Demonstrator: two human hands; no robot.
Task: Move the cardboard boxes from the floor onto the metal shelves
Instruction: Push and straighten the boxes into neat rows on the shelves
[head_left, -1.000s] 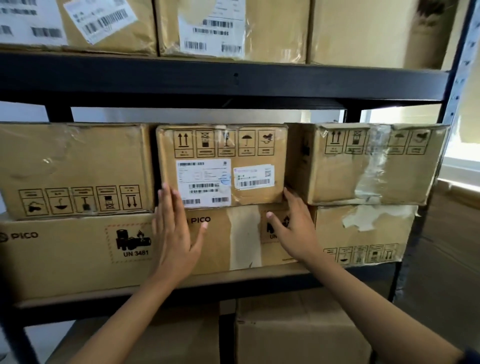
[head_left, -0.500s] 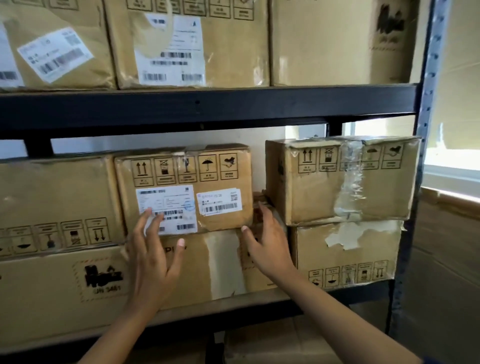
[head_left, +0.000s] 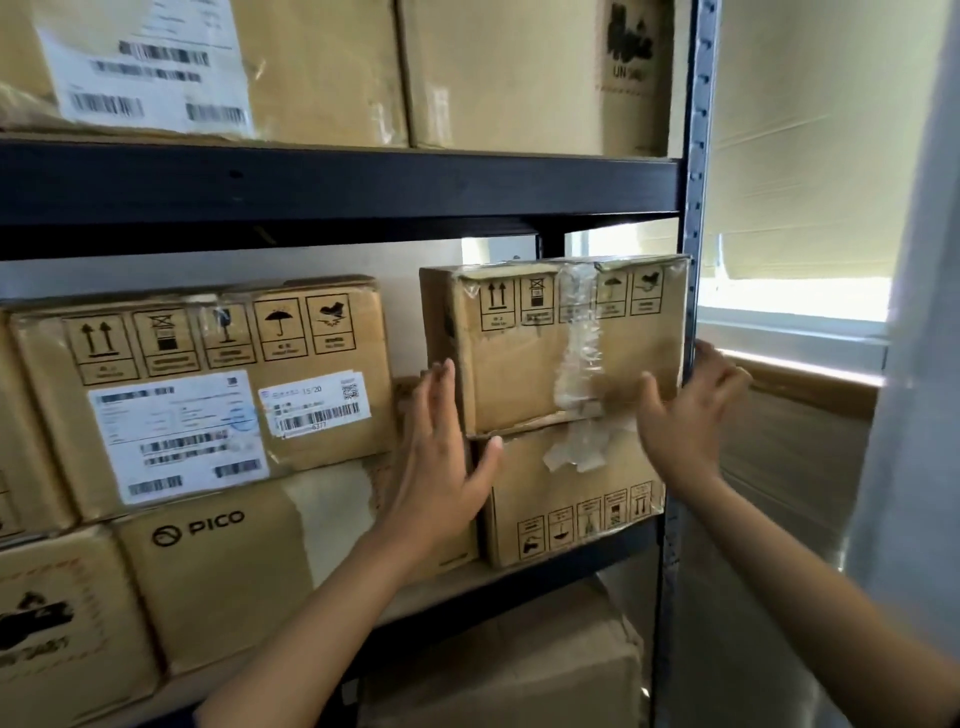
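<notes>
Head view: blurred right hand (head_left: 685, 410) before taped box (head_left: 524, 374)

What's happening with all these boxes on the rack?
A person is stacking cardboard boxes on a metal shelf. Both hands are at the upper right box, which sits on another box: the left hand flat at its left edge, the right hand at its right side, fingers loosely spread.

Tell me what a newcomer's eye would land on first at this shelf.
First, the two hands: the left hand and right hand flank the taped box, stacked on another box at the right end of the middle shelf. Next, the labelled box with white barcode stickers, left of it across a gap. Last, the bright window beyond the shelf's upright post.
</notes>
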